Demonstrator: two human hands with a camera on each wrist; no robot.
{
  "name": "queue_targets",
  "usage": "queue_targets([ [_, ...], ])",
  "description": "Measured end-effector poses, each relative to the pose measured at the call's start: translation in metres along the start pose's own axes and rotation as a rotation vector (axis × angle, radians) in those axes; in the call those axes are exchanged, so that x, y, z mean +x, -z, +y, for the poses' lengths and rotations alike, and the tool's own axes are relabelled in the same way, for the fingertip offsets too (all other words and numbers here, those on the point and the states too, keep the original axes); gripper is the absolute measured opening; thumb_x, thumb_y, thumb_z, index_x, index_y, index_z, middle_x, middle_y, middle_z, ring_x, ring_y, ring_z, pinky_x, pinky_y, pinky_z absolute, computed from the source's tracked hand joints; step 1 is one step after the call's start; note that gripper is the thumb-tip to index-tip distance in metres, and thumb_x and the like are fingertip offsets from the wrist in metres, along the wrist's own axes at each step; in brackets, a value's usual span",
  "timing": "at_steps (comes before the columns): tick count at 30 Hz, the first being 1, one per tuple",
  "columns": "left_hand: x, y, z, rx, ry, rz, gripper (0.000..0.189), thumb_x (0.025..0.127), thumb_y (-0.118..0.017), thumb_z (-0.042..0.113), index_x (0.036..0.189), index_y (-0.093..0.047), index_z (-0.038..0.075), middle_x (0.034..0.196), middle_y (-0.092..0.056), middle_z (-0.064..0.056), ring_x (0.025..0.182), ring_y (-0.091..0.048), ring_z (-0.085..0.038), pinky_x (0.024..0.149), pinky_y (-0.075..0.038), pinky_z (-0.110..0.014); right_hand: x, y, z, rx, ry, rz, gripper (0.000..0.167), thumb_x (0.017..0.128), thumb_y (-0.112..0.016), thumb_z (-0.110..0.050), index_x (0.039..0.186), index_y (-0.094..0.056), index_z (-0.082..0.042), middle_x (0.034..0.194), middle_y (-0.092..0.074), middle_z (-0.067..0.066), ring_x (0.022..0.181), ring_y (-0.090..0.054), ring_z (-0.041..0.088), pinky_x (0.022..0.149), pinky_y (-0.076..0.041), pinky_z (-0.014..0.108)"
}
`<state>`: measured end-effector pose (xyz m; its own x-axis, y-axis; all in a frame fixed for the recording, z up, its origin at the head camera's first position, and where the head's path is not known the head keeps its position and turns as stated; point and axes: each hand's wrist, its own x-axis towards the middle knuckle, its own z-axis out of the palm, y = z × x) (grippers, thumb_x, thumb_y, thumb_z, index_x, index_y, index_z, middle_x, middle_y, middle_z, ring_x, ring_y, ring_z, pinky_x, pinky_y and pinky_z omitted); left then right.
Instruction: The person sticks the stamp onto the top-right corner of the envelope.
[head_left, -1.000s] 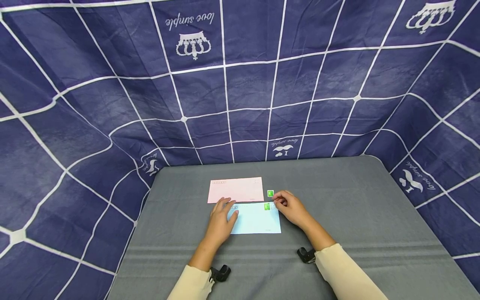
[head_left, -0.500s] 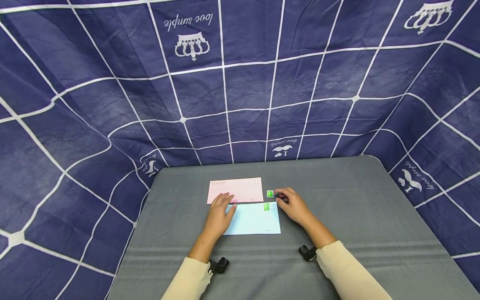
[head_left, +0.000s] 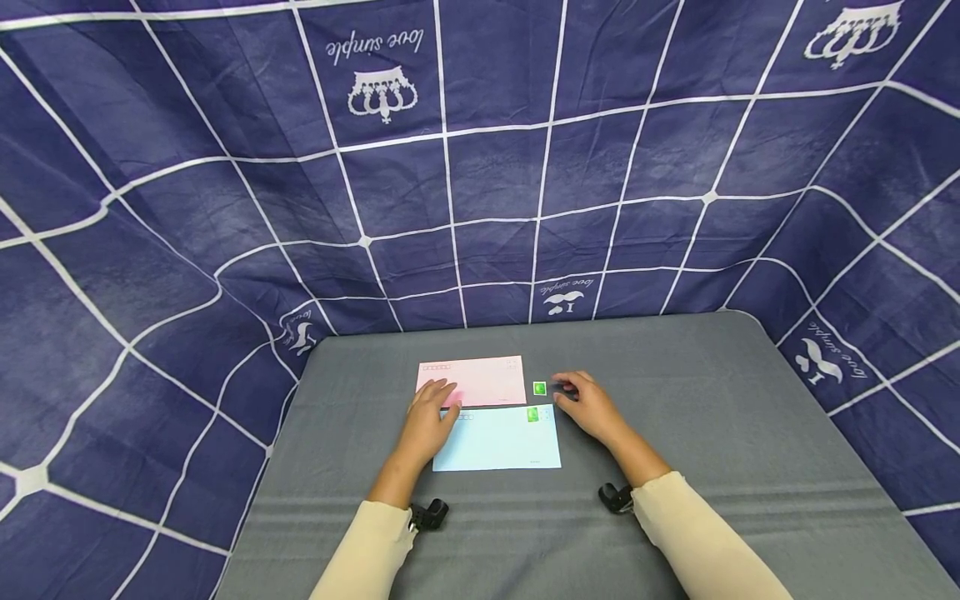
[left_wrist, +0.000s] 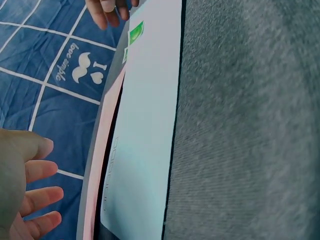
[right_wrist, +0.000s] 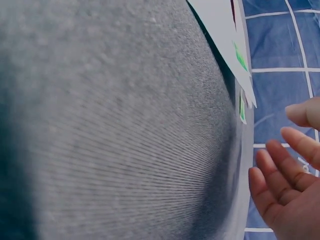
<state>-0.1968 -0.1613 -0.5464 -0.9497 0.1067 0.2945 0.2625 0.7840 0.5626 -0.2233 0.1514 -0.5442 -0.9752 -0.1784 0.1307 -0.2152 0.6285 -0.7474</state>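
A light blue envelope (head_left: pixel 498 442) lies flat on the table, a green stamp (head_left: pixel 532 414) at its upper right corner. Just beyond it is a pink envelope (head_left: pixel 480 379) whose stamp corner is bare. A second green stamp (head_left: pixel 540 388) with a white border rests on the cloth to the right of the pink envelope. My left hand (head_left: pixel 429 421) hovers over the left ends of both envelopes, fingers relaxed and apart. To the right of the loose stamp, my right hand (head_left: pixel 591 408) holds its fingers loosely bent, with nothing between them in the right wrist view (right_wrist: pixel 287 180).
Grey cloth (head_left: pixel 675 400) covers the table. A blue curtain with white grid lines (head_left: pixel 495 167) hangs behind it and along both sides. Each wrist carries a black camera mount, such as the left one (head_left: pixel 430 515).
My left hand has drawn left and slightly up, uncovering more of the blue envelope. My right hand has shifted right, away from the blue envelope's stamp and the loose stamp.
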Motion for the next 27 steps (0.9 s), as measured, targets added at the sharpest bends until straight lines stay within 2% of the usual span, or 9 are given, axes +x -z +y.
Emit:
queue_targets([
  [7, 0.004, 0.003, -0.008, 0.043, -0.007, -0.079, 0.042, 0.095, -0.065, 0.021, 0.134, -0.064, 0.003, 0.145, -0.057, -0.022, 0.142, -0.044, -0.046, 0.119, -0.033, -0.059, 0.008, -0.001, 0.002, -0.037, -0.03, -0.053, 0.031, 0.095, -0.068, -0.014, 0.124, -0.067, -0.003, 0.119, -0.065, 0.016, 0.109, -0.065, 0.03, 0.097, -0.052, 0.049],
  [14, 0.009, 0.003, -0.014, 0.025, 0.016, -0.137, 0.043, 0.096, -0.064, 0.022, 0.135, -0.063, 0.003, 0.147, -0.056, -0.021, 0.144, -0.042, -0.044, 0.121, -0.031, -0.057, 0.017, -0.004, 0.003, -0.041, -0.066, -0.112, 0.031, 0.096, -0.067, -0.014, 0.125, -0.067, -0.004, 0.12, -0.065, 0.015, 0.109, -0.064, 0.028, 0.097, -0.052, 0.046],
  [27, 0.02, -0.003, -0.027, 0.088, 0.008, -0.198, 0.047, 0.098, -0.061, 0.024, 0.141, -0.059, 0.004, 0.153, -0.047, -0.024, 0.149, -0.032, -0.048, 0.123, -0.025, -0.061, 0.032, -0.009, 0.005, -0.068, -0.081, -0.114, 0.027, 0.092, -0.068, -0.012, 0.116, -0.069, 0.001, 0.106, -0.065, 0.014, 0.097, -0.064, 0.024, 0.09, -0.053, 0.043],
])
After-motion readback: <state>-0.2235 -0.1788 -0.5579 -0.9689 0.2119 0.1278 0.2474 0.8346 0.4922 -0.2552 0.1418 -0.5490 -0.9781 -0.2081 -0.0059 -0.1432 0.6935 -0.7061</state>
